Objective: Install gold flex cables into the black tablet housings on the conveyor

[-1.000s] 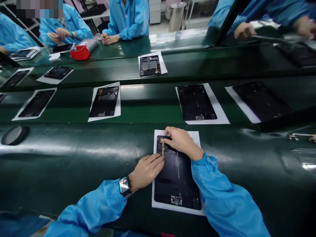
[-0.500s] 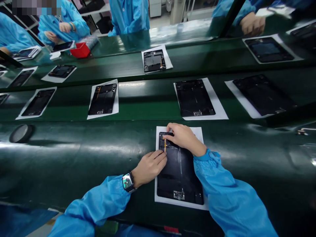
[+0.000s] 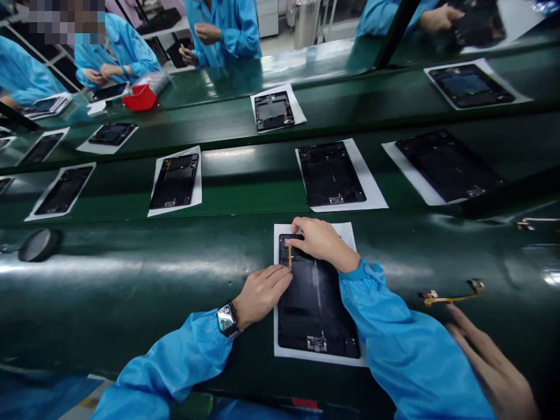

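Observation:
A black tablet housing [image 3: 301,309] lies on a white sheet [image 3: 355,233] in front of me. Along its upper left runs an orange flex cable [image 3: 289,255]. The fingers of my left hand [image 3: 261,296] are pressed together at the cable's lower end. My right hand [image 3: 321,242] reaches over the top edge, its thumb at the cable's upper end and its fingers curled beyond the edge. What sits under the fingertips is hidden. To the right, another person's hand [image 3: 496,364] touches or nearly touches a second flex cable [image 3: 455,298] on the green bench.
More tablet housings on white sheets stand on the green belt ahead, such as one left [image 3: 175,181] and one right [image 3: 332,175]. A round black object [image 3: 38,245] lies at the left. Across the line are a red bin [image 3: 140,97] and co-workers in blue smocks.
Another person's hand and a flex cable have appeared at the right. The housings on the near belt have shifted left. My hands stay at the same cable.

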`<state>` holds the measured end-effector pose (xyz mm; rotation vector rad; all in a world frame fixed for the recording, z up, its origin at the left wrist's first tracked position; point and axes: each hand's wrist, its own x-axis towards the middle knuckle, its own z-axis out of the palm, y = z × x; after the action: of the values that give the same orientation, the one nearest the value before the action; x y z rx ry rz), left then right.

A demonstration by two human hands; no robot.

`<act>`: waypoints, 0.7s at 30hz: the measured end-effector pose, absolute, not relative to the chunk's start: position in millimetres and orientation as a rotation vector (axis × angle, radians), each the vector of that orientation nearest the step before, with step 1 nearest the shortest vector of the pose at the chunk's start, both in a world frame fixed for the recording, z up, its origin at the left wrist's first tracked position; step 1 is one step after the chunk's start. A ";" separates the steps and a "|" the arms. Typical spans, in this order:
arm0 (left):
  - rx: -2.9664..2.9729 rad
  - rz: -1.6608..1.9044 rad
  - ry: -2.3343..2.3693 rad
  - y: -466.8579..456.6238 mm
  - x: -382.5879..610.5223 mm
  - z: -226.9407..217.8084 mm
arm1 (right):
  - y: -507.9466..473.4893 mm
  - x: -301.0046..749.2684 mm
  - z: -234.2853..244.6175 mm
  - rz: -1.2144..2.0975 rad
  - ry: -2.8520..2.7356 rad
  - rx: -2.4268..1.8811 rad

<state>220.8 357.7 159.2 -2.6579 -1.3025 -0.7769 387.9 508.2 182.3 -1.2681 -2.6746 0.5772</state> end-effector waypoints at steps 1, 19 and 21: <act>-2.648 -0.813 -1.311 358.2 220.3 158.5 | 508.4 387.9 182.0 0.578 -2.675 -1.266; -2.653 -0.596 -1.263 355.5 229.1 164.8 | 508.5 389.5 179.9 0.544 -2.679 -1.263; -2.647 -0.582 -1.258 356.0 229.4 166.1 | 508.5 389.1 180.7 0.541 -2.689 -1.266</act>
<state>229.4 356.0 166.1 -2.6472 -1.2582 -0.5822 389.1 508.5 180.7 -1.2663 -2.6893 0.5413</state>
